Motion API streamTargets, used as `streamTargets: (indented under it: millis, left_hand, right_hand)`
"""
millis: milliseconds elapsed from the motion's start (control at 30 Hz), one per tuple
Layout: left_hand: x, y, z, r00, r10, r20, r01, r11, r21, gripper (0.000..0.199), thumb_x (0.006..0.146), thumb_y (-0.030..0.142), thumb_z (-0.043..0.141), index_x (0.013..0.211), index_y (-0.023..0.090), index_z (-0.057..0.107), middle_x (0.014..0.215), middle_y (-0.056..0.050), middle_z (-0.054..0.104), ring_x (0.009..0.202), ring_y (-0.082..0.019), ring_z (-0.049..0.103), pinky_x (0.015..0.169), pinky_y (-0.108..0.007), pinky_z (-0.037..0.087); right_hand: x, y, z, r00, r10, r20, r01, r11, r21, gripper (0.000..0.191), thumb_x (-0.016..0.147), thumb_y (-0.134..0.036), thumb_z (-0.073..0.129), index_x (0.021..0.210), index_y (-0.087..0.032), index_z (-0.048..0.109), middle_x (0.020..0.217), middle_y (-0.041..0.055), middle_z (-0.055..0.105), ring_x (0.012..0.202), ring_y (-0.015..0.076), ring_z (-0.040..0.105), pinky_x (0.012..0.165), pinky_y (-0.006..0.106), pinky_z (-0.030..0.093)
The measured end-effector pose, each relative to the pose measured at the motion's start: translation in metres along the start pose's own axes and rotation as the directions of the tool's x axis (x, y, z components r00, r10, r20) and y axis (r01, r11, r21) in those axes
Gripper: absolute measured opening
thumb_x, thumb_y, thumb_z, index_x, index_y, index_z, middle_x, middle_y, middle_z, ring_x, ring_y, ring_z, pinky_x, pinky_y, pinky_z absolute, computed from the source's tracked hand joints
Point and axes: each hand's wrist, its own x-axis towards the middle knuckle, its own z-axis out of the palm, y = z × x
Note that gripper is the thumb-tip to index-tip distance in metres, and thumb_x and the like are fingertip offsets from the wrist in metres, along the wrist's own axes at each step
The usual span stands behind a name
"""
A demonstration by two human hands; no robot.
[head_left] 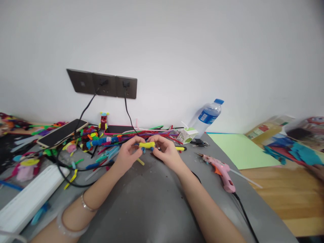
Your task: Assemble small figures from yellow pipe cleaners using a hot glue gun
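Both hands meet over the grey table (pixel 141 209), pinching a small yellow pipe-cleaner piece (pixel 147 145) with blue bits at its underside. My left hand (pixel 129 152) grips its left end between thumb and fingers. On the right end, my right hand (pixel 164 152) has its thumb and fingers closed the same way. Fingertips hide the ends of the piece. A short yellow strip (pixel 140 162) lies on the table just below the left fingers. Right of my right hand is a yellow-and-black tool (pixel 181 148), partly hidden, its kind unclear.
Loose pipe cleaners (pixel 108 153), a phone (pixel 63 133), a white power strip (pixel 30 195) and black cables crowd the left. At right are a pink glue gun (pixel 222 172), keys (pixel 201 144), a drink carton (pixel 187 135), a leaning water bottle (pixel 209 116) and green paper (pixel 238 150).
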Motion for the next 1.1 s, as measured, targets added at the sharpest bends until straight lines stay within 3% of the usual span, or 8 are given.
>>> streamTargets:
  millis: [600,833,1100]
  left_hand:
    - [0.001,-0.005,-0.002,0.999,0.049,-0.017,-0.048,0.999,0.019,0.016,0.082,0.027,0.068,0.095,0.018,0.070,0.097,-0.008,0.068,0.088,-0.020,0.063,0.072,-0.028,0.052]
    - [0.001,-0.009,-0.004,0.996,0.086,-0.015,-0.085,0.996,0.013,0.015,0.085,0.028,0.068,0.096,0.019,0.071,0.109,-0.010,0.067,0.106,-0.023,0.063,0.079,-0.030,0.054]
    - [0.001,-0.007,-0.003,0.999,0.051,0.005,-0.051,0.998,-0.026,0.014,0.086,0.026,0.067,0.097,0.018,0.070,0.130,-0.013,0.065,0.118,-0.026,0.063,0.086,-0.033,0.055]
  right_hand:
    - [0.001,-0.001,-0.002,0.997,-0.037,-0.064,0.034,0.998,-0.052,0.017,0.076,-0.014,0.058,0.091,-0.019,0.064,0.095,0.0050,0.069,0.088,0.0188,0.061,0.081,0.032,0.044]
    - [0.001,-0.003,-0.001,0.997,-0.026,-0.075,0.022,0.998,-0.054,0.015,0.077,-0.014,0.059,0.090,-0.020,0.062,0.114,0.0091,0.070,0.104,0.0226,0.063,0.086,0.034,0.045]
    - [0.001,-0.001,-0.001,0.995,-0.051,-0.085,0.044,0.995,-0.088,0.017,0.078,-0.013,0.057,0.092,-0.021,0.063,0.126,0.0105,0.067,0.117,0.0247,0.061,0.085,0.033,0.045]
